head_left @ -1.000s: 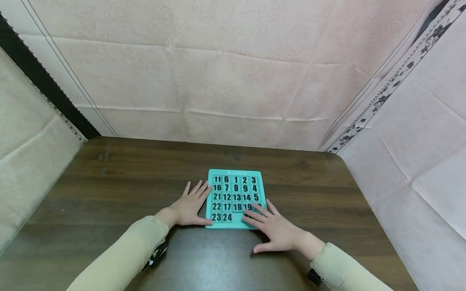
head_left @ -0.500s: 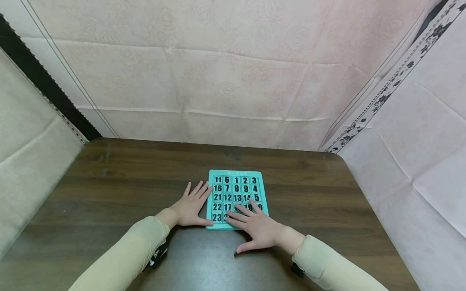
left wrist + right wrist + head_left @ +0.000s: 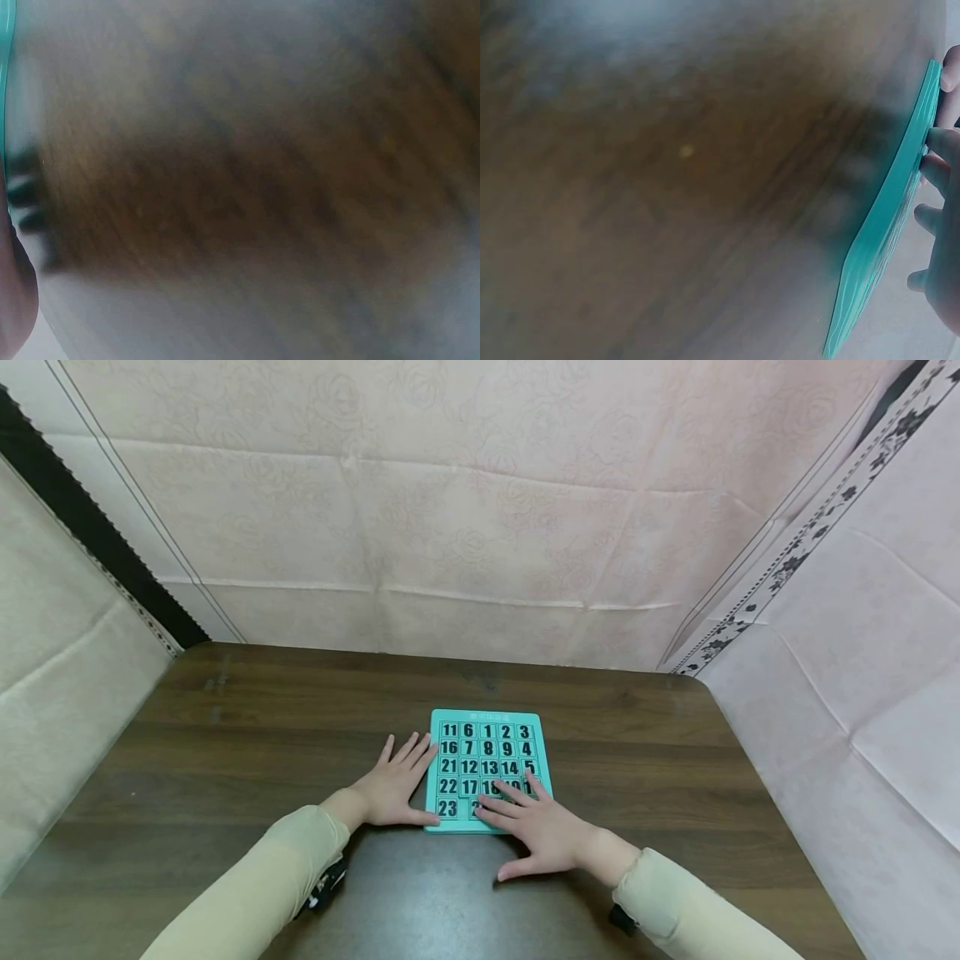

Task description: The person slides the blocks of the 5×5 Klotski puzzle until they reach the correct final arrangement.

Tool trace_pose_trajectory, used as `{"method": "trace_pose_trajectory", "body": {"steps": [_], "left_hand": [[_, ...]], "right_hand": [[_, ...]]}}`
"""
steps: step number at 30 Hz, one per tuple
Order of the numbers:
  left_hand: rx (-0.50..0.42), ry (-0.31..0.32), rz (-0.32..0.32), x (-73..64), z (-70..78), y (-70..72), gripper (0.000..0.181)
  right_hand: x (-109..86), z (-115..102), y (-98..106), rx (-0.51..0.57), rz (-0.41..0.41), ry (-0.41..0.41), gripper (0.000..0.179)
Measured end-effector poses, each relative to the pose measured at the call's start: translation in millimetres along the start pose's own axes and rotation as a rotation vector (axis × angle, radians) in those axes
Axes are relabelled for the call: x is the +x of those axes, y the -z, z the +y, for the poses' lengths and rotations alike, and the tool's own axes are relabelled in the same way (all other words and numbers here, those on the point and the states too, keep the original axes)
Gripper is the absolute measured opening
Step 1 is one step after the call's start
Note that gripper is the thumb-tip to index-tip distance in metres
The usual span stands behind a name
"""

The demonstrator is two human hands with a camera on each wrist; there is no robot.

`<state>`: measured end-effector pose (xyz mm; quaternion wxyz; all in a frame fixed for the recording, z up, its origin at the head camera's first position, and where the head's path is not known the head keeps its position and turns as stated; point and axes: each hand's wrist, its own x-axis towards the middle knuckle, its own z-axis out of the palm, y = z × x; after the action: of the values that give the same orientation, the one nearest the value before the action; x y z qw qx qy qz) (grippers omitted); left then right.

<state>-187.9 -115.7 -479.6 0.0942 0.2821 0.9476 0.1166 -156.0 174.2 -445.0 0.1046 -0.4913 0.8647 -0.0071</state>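
A turquoise number slide puzzle (image 3: 468,767) lies flat on the table, its black-numbered tiles set in rows. My left hand (image 3: 390,789) rests at its left edge, fingers spread, with the fingertips and thumb touching the frame. Over the lower right part of the board, my right hand (image 3: 546,835) has its fingers extended and its thumb held apart. Those fingertips lie on or just above the bottom tiles and hide some numbers. In the right wrist view the puzzle's side edge (image 3: 885,202) shows beneath the fingers. Only a strip of the puzzle (image 3: 6,37) appears in the left wrist view.
The dark wooden table (image 3: 300,718) runs back to a pale patterned cloth (image 3: 450,527) hanging behind it. Similar light cloths hang at the left (image 3: 67,635) and right (image 3: 847,652) sides.
My right hand has swept left across the bottom row, then shifted slightly back right. The 24 tile appears moved a little right, partly covered by the fingers. The left hand stays put.
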Motion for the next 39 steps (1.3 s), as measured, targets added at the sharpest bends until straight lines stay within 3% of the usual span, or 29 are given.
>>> {"method": "trace_pose_trajectory", "body": {"steps": [7,22,39], "left_hand": [[0.000,0.002,0.001,-0.4,0.3,0.0,0.110],[-0.019,-0.002,0.003,-1.0,2.4,3.6,0.109],[-0.007,-0.003,-0.010,-0.8,2.4,2.8,0.109]], "right_hand": [[-5.4,4.3,-2.6,-0.016,0.034,0.009,0.080],[-13.7,7.4,-1.8,0.032,0.017,-0.013,0.081],[26.5,-14.3,7.9,-0.106,-0.008,0.059,0.085]]}}
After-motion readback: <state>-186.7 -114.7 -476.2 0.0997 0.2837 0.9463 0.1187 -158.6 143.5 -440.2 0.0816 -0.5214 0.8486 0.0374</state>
